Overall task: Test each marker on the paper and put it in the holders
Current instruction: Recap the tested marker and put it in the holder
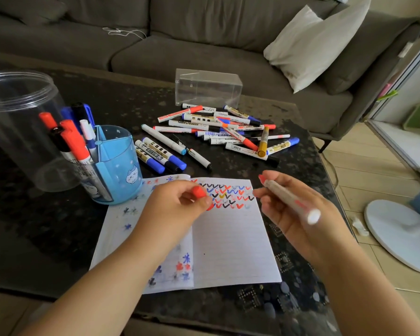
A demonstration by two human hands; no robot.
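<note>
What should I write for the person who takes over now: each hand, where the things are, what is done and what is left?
Left hand: pinches the red cap over the paper.
Right hand: holds the uncapped red marker, tip up, off the paper.
Blue holder: left of the paper, several markers already in it; clear jar behind it.
Pile: many loose markers beyond the paper, in front of a clear box.
Done: rows of check marks on the paper.
Left: cap this marker, put it in a holder, then test the pile.
</note>
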